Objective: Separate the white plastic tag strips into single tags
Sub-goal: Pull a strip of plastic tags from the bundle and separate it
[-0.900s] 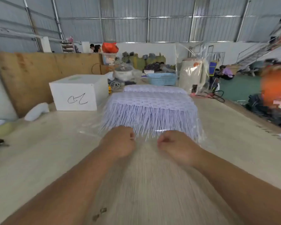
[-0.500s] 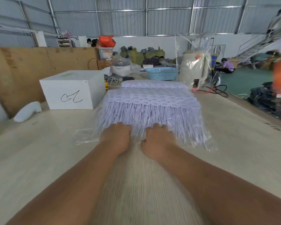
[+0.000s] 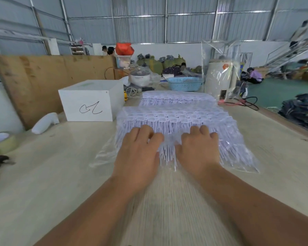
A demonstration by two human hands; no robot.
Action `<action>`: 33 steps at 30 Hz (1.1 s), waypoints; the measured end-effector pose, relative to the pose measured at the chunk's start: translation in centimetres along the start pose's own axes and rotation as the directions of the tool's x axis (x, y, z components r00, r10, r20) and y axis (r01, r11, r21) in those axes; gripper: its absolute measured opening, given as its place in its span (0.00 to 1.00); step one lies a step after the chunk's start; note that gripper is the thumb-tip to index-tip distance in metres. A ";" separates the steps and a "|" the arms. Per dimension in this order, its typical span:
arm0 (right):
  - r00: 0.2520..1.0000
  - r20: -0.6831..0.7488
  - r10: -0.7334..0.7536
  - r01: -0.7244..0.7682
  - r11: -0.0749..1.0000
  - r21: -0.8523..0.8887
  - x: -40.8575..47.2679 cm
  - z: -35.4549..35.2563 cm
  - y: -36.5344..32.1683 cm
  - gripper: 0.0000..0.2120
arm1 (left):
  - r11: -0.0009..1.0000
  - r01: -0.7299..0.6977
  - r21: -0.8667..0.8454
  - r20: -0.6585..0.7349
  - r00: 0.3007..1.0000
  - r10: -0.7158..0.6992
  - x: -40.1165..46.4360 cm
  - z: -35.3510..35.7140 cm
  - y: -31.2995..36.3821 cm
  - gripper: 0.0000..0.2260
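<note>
Near edge, lower frame: two bare forearms reach up from the bottom corners over the pale desk (image 3: 43,183).
Left hand (image 3: 139,153): palm down at frame centre, fingers (image 3: 144,132) loosely spread and lying on the hanging ends of the white tag strips (image 3: 174,119); no pinch or grip shows.
Right hand (image 3: 198,150): palm down just right of the left, fingers slightly bent and resting on the same fringe (whether the tips hook any strand, I cannot tell).
Tag strips: a wide stacked bundle on the desk at centre frame, under and beyond both hands, with clear plastic wrap (image 3: 103,157) spread beneath and round it.
Second bundle (image 3: 176,98): just behind the first, higher in frame.
Left of the bundles: a white box (image 3: 91,102) with a black scribble; a white handheld object (image 3: 44,122) lies further left.
Left edge: a tape roll (image 3: 2,142).
Further back, upper centre: a blue basket (image 3: 184,83), a white pot (image 3: 140,77), a bagged white cylinder (image 3: 219,77).
Upper left: a brown board (image 3: 34,80) standing along the desk.
</note>
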State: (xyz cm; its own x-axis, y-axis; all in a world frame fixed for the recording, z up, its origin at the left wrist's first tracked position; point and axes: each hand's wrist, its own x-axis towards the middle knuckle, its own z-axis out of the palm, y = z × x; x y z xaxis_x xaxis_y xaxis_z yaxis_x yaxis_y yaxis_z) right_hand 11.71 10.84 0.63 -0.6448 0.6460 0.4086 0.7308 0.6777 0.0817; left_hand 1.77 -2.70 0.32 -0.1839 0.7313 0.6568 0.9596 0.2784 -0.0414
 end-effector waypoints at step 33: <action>0.935 0.294 -0.197 0.086 0.933 0.350 0.2 2.9 -1.8 0.26 | 0.899 0.391 -0.199 -0.009 0.916 -0.401 2.0 4.1 -2.6 0.07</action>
State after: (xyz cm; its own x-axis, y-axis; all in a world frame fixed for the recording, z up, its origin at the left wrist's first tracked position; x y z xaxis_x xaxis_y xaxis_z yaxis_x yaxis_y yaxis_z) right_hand 9.59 10.80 -2.06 -0.8129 0.5741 0.0984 0.5477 0.8109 -0.2062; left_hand -1.93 0.57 -1.32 -0.5510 0.5528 0.6252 0.8328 0.4121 0.3696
